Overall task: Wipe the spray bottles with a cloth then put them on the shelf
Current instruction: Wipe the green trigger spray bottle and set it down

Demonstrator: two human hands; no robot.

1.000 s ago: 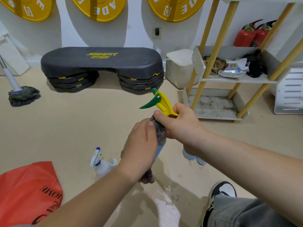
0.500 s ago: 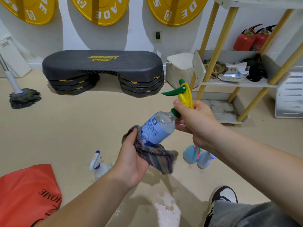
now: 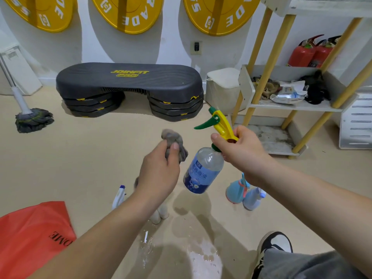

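My right hand [image 3: 240, 149] grips the neck and yellow-green trigger head of a clear spray bottle [image 3: 203, 172] with a blue label, held tilted above the floor. My left hand [image 3: 159, 170] holds a bunched grey cloth [image 3: 174, 141] just left of the bottle, apart from it. On the floor stand a white and blue spray bottle [image 3: 118, 197], partly hidden by my left arm, a light blue spray bottle [image 3: 235, 190] and a pale one [image 3: 253, 198] beside it. The wooden shelf [image 3: 298, 106] stands at the right.
The shelf's middle tier holds rags and packets; two red fire extinguishers [image 3: 310, 52] stand behind it. A black step platform [image 3: 128, 85] lies at the back, a mop [image 3: 32, 117] at the left, a red bag [image 3: 34, 236] near left. Water patches [image 3: 203, 258] wet the floor by my shoe [image 3: 273, 244].
My left hand has taken the cloth off the bottle's base and lifted it to the left. The bottle now hangs more upright in my right hand.
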